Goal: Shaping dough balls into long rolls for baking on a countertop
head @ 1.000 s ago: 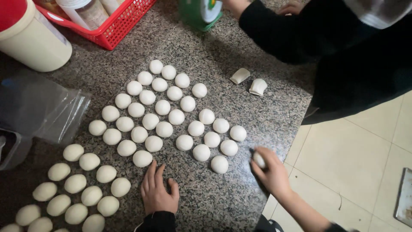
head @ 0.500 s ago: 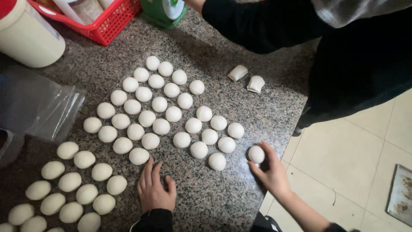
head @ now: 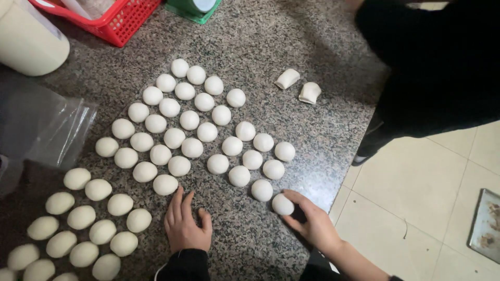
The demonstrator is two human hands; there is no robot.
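Our right hand (head: 312, 221) has its fingers curled round one dough ball (head: 283, 204), gripping it against the granite countertop (head: 312, 135) close to the right edge, right at the tail end of the nearest row. Our left hand (head: 185, 224) isn't holding anything, it just lies flat and open on the stone by the near edge, fingertips almost touching the closest ball of the big batch of dough balls (head: 192, 125), which sits in slanted rows across the middle of the counter. Down in the near left corner we've got a second bunch of slightly more oval dough pieces (head: 78, 218). Further out, two folded dough scraps (head: 299, 86) lie by themselves toward the far right edge, near a person in dark clothes (head: 437, 62) standing there. Along the far edge there's a red basket (head: 117, 23), a green container (head: 192, 8) and a cream tub (head: 28, 41), with a clear plastic bag (head: 41, 125) at the left edge.
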